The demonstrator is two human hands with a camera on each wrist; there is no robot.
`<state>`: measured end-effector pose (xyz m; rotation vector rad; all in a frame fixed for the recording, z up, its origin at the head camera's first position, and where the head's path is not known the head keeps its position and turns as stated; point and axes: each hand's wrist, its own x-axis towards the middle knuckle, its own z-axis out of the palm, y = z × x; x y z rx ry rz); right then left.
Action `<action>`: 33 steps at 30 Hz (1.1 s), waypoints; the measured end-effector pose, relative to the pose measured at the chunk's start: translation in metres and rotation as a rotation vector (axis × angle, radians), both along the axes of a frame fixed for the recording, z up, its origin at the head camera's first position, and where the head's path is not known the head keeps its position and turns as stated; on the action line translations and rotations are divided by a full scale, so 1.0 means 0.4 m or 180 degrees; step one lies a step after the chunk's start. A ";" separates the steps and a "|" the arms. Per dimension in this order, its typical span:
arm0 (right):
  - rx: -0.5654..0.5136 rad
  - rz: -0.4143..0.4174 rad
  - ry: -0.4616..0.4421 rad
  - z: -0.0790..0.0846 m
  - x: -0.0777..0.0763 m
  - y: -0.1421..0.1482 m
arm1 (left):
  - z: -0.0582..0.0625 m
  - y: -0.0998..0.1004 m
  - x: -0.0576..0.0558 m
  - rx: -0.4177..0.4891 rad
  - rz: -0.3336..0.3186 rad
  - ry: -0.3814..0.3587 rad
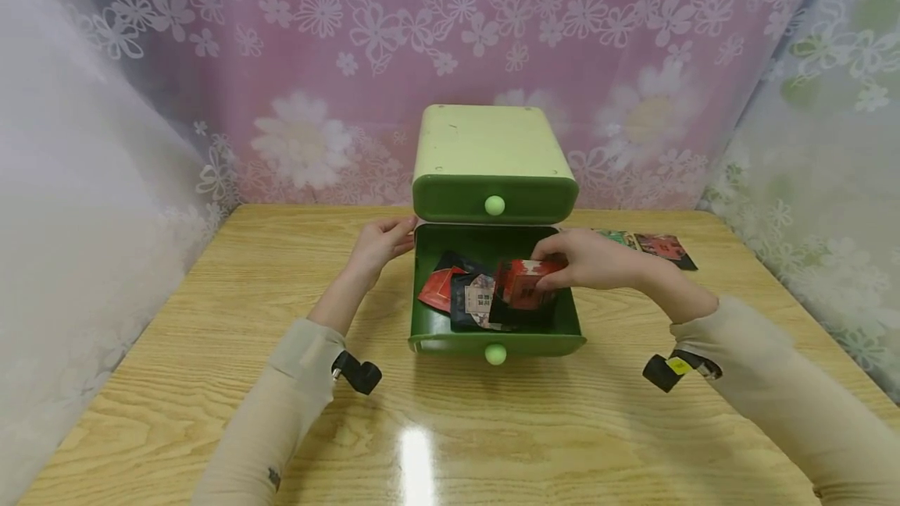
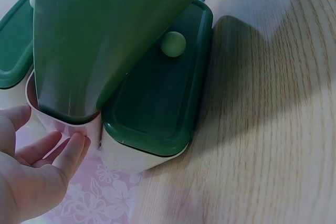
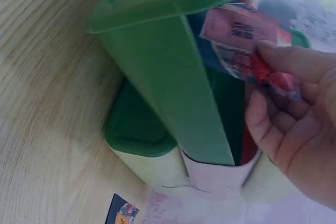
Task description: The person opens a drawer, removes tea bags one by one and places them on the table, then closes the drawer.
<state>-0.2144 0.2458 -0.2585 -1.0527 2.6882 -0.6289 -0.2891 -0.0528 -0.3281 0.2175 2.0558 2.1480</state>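
A small cabinet [image 1: 492, 143] with a cream top and green fronts stands on the table, its middle drawer [image 1: 450, 347] pulled out. In the head view, my right hand [image 1: 598, 260] pinches a red and black packet [image 1: 523, 287] over the drawer's right half. Thumb and fingers grip that packet [image 3: 241, 32] near the drawer wall in the right wrist view. Inside the drawer, on the left, lie a red packet [image 1: 437, 289] and a black packet with a pale label [image 1: 474, 299]. My left hand [image 2: 39, 177] rests its fingertips on the pink middle housing [image 2: 86, 129].
Behind my right hand, a green packet [image 1: 619, 238] and a red and black packet [image 1: 666, 248] lie on the table. The top drawer [image 1: 450, 201] and bottom drawer [image 2: 157, 98] are closed. A floral curtain [image 1: 302, 61] hangs behind the cabinet.
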 end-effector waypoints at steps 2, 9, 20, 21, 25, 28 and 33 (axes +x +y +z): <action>-0.0156 -0.0196 -0.0010 0.014 0.012 0.011 | 0.001 -0.001 0.000 -0.0025 -0.0012 0.0003; -0.0882 -0.0810 -0.0024 0.047 0.047 0.059 | 0.000 -0.002 0.003 0.0012 -0.0020 0.0062; -0.1144 -0.1787 -0.0057 0.056 0.088 0.184 | 0.000 0.000 0.000 0.0006 0.0011 0.0050; -0.1124 -0.1822 -0.0092 0.053 0.087 0.194 | 0.000 0.000 -0.001 -0.0002 0.0019 0.0021; -0.1033 -0.2037 -0.0214 0.031 0.071 0.224 | 0.000 0.001 -0.001 -0.0026 0.0027 -0.0031; -0.1131 -0.2153 -0.0376 0.003 0.050 0.244 | 0.001 0.002 0.003 -0.0030 0.0015 -0.0023; -0.1607 -0.2136 -0.0887 -0.068 0.007 0.267 | 0.003 0.003 0.007 -0.0010 -0.0001 0.0001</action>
